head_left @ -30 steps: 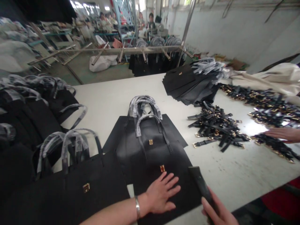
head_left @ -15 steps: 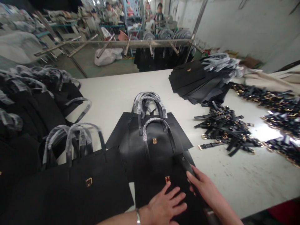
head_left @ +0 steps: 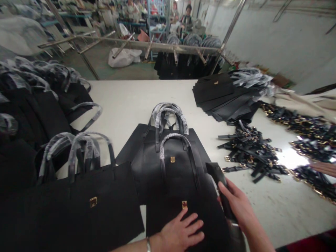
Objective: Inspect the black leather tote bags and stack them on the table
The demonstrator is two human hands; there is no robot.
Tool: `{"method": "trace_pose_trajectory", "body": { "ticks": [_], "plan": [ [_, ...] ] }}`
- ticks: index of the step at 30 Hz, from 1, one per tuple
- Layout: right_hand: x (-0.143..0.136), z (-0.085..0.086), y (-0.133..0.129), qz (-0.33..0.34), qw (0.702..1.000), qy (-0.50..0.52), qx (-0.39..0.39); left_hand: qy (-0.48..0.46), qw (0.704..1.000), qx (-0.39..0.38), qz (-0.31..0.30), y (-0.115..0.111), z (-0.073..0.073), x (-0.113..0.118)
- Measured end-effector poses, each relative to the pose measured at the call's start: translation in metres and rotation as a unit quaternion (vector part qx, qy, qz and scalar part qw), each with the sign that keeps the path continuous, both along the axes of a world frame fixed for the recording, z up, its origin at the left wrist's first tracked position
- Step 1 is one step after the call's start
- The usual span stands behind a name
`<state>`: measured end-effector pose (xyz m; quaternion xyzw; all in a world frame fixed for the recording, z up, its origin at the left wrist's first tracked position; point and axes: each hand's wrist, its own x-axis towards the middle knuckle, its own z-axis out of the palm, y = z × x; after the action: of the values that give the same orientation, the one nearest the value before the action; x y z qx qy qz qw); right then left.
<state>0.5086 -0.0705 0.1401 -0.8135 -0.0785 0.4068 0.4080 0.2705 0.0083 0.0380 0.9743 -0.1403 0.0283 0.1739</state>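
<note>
My left hand [head_left: 181,231] lies with fingers spread on a black handbag panel [head_left: 162,220], a fingertip just beside its gold clasp [head_left: 184,204]. At the panel's right side my right hand [head_left: 236,201] is closed around a long, dark, strip-like piece [head_left: 215,171]; its exact kind is unclear, and its lower end looks shiny. Beyond my hands lie overlapping black handbags [head_left: 149,154] with film-wrapped handles [head_left: 173,137] and another gold clasp [head_left: 172,159]. To the left is another black handbag [head_left: 65,206] with a gold clasp [head_left: 93,202].
Small black buckle straps [head_left: 252,150] are heaped on the white table [head_left: 141,92], with more at the far right beside another person's blurred hand [head_left: 324,168]. Fanned black bag pieces [head_left: 223,98] lie behind. More bags [head_left: 39,108] crowd the left. A metal rack [head_left: 126,44] stands beyond.
My right hand has moved slightly right with the dark piece, which now stands away from the clasp bag's handle. My left hand stays flat by the clasp. Another person's hand has appeared at far right.
</note>
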Motion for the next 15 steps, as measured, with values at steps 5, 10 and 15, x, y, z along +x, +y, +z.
{"method": "trace_pose_trajectory", "body": {
  "ticks": [5, 10, 15],
  "plan": [
    [0.017, 0.009, -0.028, 0.005, 0.997, 0.077, -0.015, -0.009, 1.000, -0.012, 0.005, 0.000, -0.001, 0.000],
    [0.019, 0.003, -0.006, 0.006, 0.994, 0.105, -0.021, -0.025, 1.000, -0.009, 0.000, 0.001, -0.003, 0.001],
    [0.027, 0.008, -0.001, 0.023, 0.992, 0.125, -0.015, -0.021, 1.000, -0.004, 0.004, 0.001, -0.002, 0.000]
  ]
}}
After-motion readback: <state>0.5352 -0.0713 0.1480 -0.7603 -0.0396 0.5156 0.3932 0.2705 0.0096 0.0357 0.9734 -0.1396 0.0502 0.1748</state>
